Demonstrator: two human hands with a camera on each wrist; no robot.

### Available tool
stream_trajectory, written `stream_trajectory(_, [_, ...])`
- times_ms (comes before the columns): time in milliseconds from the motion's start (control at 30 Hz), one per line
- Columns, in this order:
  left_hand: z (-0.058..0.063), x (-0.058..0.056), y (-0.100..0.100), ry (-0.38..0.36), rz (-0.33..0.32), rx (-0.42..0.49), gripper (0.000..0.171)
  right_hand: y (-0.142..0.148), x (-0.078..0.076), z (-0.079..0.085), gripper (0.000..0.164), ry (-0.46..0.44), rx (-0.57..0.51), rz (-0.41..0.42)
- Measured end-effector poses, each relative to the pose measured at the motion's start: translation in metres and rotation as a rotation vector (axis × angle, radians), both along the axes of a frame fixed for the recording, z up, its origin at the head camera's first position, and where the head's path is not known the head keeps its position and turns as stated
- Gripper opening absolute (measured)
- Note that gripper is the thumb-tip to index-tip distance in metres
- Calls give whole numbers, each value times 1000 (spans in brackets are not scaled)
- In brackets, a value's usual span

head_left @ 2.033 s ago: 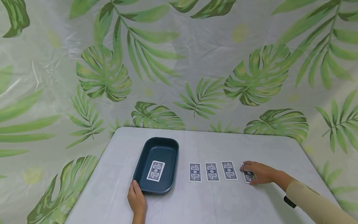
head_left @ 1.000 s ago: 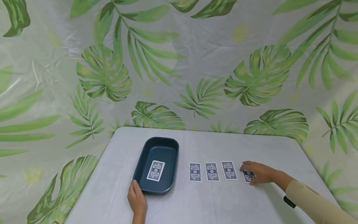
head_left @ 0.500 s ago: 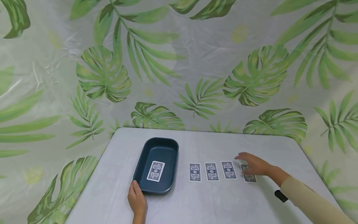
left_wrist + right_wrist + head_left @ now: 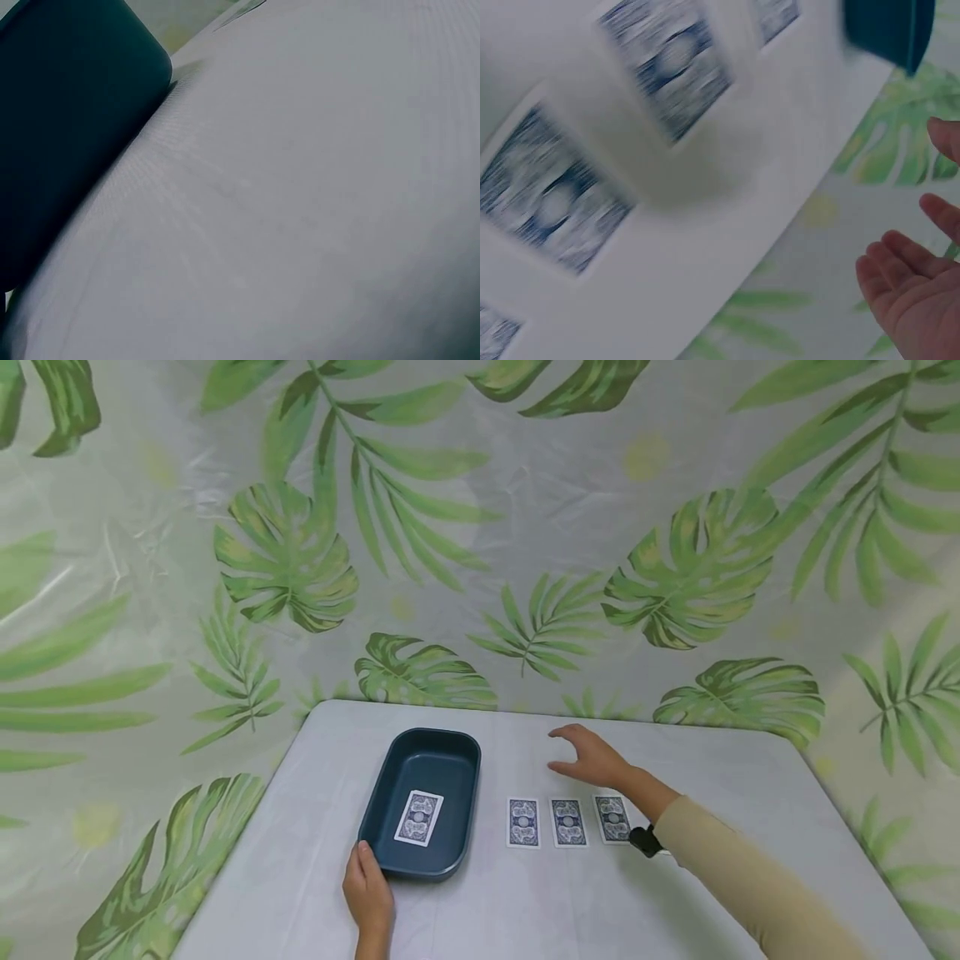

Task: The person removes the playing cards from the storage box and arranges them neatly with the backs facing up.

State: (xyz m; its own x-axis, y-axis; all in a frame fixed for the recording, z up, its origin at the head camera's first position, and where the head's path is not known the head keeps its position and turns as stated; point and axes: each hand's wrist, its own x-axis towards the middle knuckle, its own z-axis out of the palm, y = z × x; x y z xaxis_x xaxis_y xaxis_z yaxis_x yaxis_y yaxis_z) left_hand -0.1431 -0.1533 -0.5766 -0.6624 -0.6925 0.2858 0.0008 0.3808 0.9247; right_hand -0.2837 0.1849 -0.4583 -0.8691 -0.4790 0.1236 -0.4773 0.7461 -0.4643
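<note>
My left hand (image 4: 367,892) grips the near left corner of a dark teal tray (image 4: 438,774), its thumb on the rim. Inside the tray a playing card (image 4: 418,817) lies back up, perhaps with another beneath it. To the tray's right, blue-backed cards lie in a row: one (image 4: 523,822), a second (image 4: 569,822) and a third (image 4: 612,820) show plainly. My right forearm covers most of a further card at the row's right end. My right hand (image 4: 592,758) hovers beyond the row, thumb and fingers spread apart, holding nothing.
A white cloth (image 4: 450,918) covers the table, whose far edge meets a leaf-printed backdrop (image 4: 525,527). A dark wrist device (image 4: 645,841) hangs under my right sleeve (image 4: 720,852). In the left wrist view the tray's outer wall (image 4: 67,135) fills the upper left.
My right hand has let go of the rightmost card and moved left and away from me, over the row. That card stays at its place. My left hand and the tray have not moved.
</note>
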Motion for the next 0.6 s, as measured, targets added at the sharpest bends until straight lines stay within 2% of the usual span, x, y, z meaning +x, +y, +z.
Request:
stream_trajectory(333, [1,-1,-1,-28,-35,27,38,-99,-8,16,55,-47,40,148])
stream_trajectory(600, [1,0,-4,-47,-36,38,41,-149,-4,12,65,-67,116,226])
